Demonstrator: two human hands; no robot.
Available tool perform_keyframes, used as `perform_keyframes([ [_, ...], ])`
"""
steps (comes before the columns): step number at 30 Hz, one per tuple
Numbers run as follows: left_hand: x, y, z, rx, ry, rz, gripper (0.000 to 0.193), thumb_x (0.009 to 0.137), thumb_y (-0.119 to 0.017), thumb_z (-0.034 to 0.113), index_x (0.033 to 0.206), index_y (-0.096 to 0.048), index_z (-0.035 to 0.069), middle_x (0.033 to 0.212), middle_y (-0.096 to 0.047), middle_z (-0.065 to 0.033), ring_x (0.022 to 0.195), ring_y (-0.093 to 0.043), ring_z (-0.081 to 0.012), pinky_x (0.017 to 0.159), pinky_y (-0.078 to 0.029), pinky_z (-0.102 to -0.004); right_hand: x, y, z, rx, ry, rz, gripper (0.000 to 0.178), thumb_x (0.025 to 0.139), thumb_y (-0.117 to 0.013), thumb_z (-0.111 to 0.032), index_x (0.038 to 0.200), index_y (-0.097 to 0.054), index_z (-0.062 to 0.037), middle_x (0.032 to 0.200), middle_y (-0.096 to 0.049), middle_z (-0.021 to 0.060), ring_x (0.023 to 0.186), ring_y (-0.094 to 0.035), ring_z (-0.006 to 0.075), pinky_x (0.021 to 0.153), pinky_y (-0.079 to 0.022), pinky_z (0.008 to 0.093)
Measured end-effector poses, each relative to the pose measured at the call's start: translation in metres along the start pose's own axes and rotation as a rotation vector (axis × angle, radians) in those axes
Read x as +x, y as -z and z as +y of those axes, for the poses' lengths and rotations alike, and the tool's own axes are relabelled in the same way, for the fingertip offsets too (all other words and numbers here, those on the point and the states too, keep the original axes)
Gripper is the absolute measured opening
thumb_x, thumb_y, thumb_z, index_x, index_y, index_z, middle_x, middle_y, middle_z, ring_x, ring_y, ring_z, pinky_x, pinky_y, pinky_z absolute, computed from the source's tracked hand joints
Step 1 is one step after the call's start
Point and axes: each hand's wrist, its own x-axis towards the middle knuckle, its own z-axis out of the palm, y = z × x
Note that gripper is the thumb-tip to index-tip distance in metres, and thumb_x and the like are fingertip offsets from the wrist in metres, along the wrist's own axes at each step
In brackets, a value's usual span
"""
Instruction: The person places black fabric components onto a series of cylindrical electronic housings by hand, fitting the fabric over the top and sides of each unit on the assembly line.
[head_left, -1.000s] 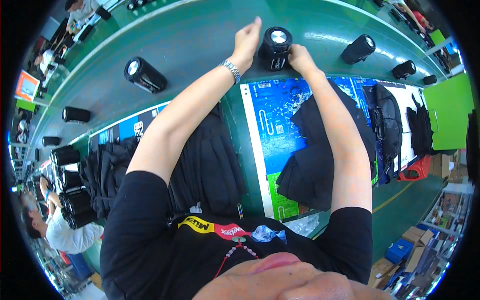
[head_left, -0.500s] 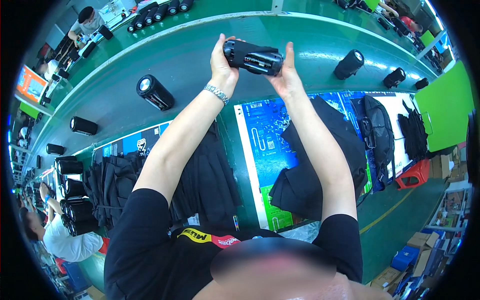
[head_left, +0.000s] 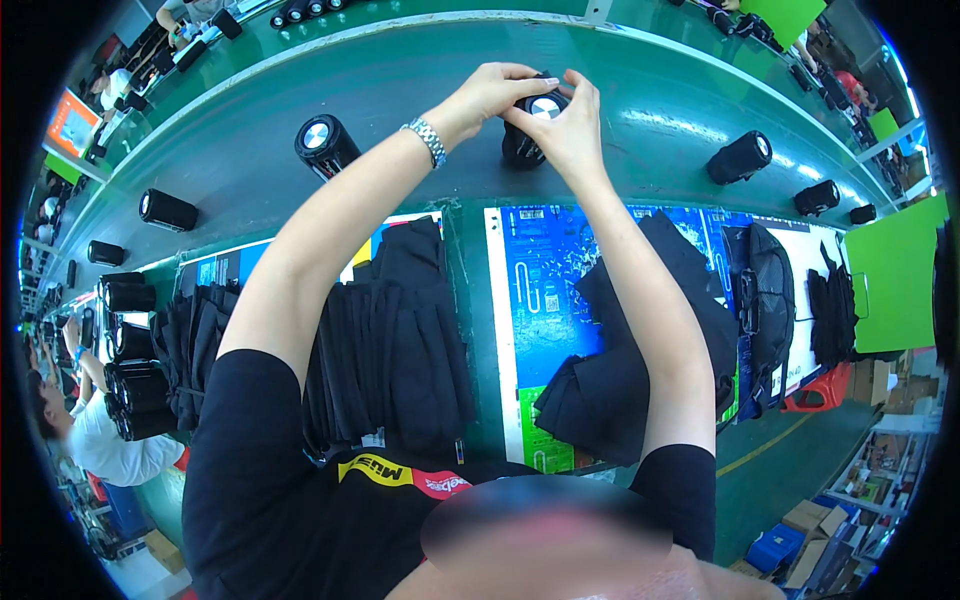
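Observation:
A black cylindrical speaker [head_left: 521, 152] stands upright on the dark conveyor belt [head_left: 430, 85], its round silver-centred end facing up. My left hand [head_left: 487, 98], with a metal watch on the wrist, grips the far left side of its top rim. My right hand [head_left: 574, 128] is curled round the right side of the same rim, thumb across the top. Parts of the speaker's side are hidden behind my fingers. Another speaker [head_left: 326, 145] stands beside my left forearm. Below my arms lie black fabric pieces [head_left: 400, 340] on the left and a second fabric stack [head_left: 600, 405] on the right.
More speakers lie along the belt, such as one [head_left: 740, 158] to the right and one [head_left: 168, 210] to the left. Several speakers [head_left: 140, 400] are stacked at the bench's left end. A green panel [head_left: 897, 275] rises at the right. Co-workers sit at the far left.
The speaker was held sideways in the air between both hands; now it stands upright on the belt. My hands have closed together at its top. The belt's other speakers appear shifted in view.

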Motion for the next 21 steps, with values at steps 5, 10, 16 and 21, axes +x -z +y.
perform_keyframes([
  [5, 0.021, 0.020, -0.006, 0.200, -0.191, 0.035, 0.028, 0.085, -0.067, 0.027, 0.095, -0.069, 0.001, 0.083, -0.067, -0.0031, 0.073, -0.058, -0.0098, 0.067, -0.045, -0.0230, -0.001, 0.017, 0.034, 0.569, -0.312, -0.364, 0.081, 0.066, -0.084, -0.029, 0.126, -0.045, 0.0099, 0.117, -0.058, 0.0200, 0.109, -0.056, 0.0247, 0.097, -0.041, 0.0334],
  [10, 0.031, 0.030, 0.011, 0.471, -0.498, 0.228, 0.030, 0.086, -0.066, 0.029, 0.101, -0.070, 0.002, 0.090, -0.068, -0.0033, 0.077, -0.058, -0.0108, 0.068, -0.046, -0.0247, 0.006, 0.021, 0.039, 0.487, -0.254, -0.411, 0.073, 0.067, -0.082, -0.025, 0.124, -0.049, 0.0066, 0.115, -0.060, 0.0163, 0.106, -0.057, 0.0215, 0.096, -0.041, 0.0320],
  [16, 0.032, 0.019, 0.022, 0.427, -0.539, -0.125, 0.030, 0.086, -0.066, 0.030, 0.104, -0.070, 0.006, 0.093, -0.068, -0.0028, 0.080, -0.056, -0.0110, 0.069, -0.046, -0.0244, 0.009, 0.041, 0.041, 0.579, -0.272, -0.481, 0.056, 0.070, -0.079, -0.019, 0.117, -0.056, 0.0003, 0.106, -0.063, 0.0082, 0.098, -0.058, 0.0159, 0.089, -0.043, 0.0294],
  [21, 0.037, 0.010, 0.013, 0.399, -0.102, -0.259, 0.040, 0.084, -0.066, 0.044, 0.102, -0.071, 0.008, 0.073, -0.057, 0.0013, 0.065, -0.045, -0.0070, 0.058, -0.037, -0.0199, 0.001, 0.041, 0.036, 0.604, -0.250, -0.402, 0.058, 0.068, -0.081, -0.029, 0.112, -0.059, 0.0003, 0.104, -0.064, 0.0093, 0.098, -0.059, 0.0163, 0.088, -0.045, 0.0289],
])
